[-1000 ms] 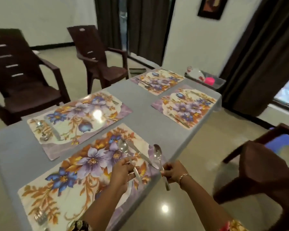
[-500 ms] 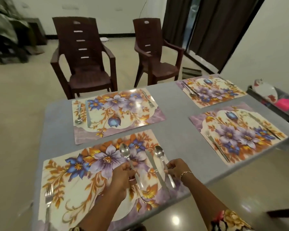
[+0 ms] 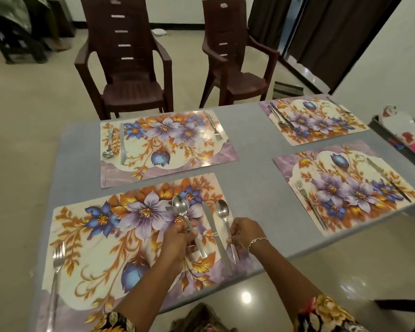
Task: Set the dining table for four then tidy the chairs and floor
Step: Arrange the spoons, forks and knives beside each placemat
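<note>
- Grey table [image 3: 249,164] carries 4 floral placemats; 2 brown plastic armchairs [image 3: 130,68] stand off its far side, apart from the edge.
- On the right part of the nearest placemat [image 3: 94,264] lie 3 pieces side by side: a larger spoon [image 3: 180,208], a table knife [image 3: 213,233] and a smaller spoon [image 3: 222,209]. A fork [image 3: 56,259] lies at that mat's far left edge.
- The left hand [image 3: 177,238] pinches the larger spoon's handle, fingers curled over it.
- The right hand [image 3: 244,233] pinches the smaller spoon's handle between thumb and fingertips.
- The knife lies untouched between the 2 hands.
- All 3 long axes run away from the person — bowls and blade tip far, handle ends near — and lean a little to the left at the far end. The larger spoon leans more than the knife does.
- The near-right placemat [image 3: 345,188] shows a fork and a knife but no spoon that I can make out.
- My judgement: 1 spoon here is surplus and belongs on that mat. It lies to the right of both hands, so the right hand — already holding the smaller spoon — is the nearer one to carry it across.
</note>
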